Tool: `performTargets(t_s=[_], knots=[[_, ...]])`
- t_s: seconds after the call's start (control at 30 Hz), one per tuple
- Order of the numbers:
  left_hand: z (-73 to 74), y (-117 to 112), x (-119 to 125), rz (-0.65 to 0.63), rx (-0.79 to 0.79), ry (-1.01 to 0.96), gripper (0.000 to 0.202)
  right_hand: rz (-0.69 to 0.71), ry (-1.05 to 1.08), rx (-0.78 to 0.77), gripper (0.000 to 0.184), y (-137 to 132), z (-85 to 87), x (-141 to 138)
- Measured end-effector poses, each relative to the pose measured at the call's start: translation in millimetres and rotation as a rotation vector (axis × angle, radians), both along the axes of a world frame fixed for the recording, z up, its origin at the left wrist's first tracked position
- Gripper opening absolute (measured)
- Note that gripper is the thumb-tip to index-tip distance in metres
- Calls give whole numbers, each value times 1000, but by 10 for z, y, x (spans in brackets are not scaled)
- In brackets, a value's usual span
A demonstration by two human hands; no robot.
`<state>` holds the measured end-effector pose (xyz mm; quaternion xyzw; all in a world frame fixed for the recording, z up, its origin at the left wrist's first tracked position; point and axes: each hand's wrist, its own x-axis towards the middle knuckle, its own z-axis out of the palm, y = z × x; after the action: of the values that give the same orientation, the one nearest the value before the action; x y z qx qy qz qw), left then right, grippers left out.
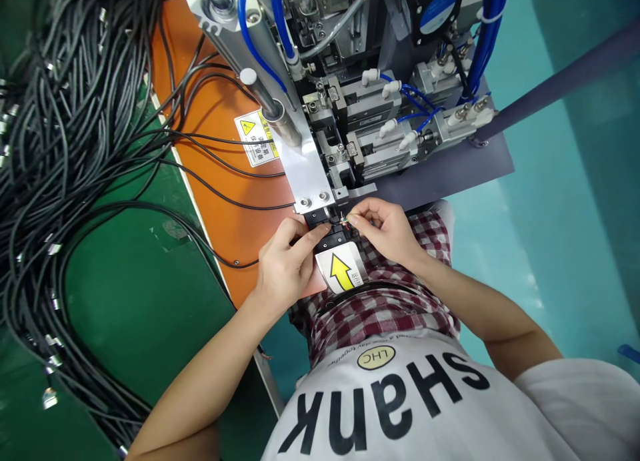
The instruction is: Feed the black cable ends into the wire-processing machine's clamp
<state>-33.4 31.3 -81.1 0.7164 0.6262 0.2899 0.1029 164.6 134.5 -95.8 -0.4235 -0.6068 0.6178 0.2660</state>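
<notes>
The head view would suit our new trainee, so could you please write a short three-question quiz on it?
1. Multiple choice: what colour is the arrow?
a) red
b) yellow
c) blue
2. True or false: the heap of black cables lies to the left of the machine in the picture.
3. Fill in the blank: the fine coloured wires are at the fingertips of the ____ hand.

Key:
1. b) yellow.
2. True.
3. Right: the right hand pinches them, while the left hand has a fingertip at the black block.
</notes>
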Motion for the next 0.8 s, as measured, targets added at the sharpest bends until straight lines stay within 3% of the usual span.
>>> performTargets(t_s=[0.27,0.6,0.8], knots=[[2,-3,-5,5,-2,0,34,-31,-19,66,14,-42,7,-1],[7,2,6,15,-8,4,32,14,-30,3,19,2,33,-5],[8,-3,5,14,-5,-9,32,-13,-40,153,13,-35,52,-14]])
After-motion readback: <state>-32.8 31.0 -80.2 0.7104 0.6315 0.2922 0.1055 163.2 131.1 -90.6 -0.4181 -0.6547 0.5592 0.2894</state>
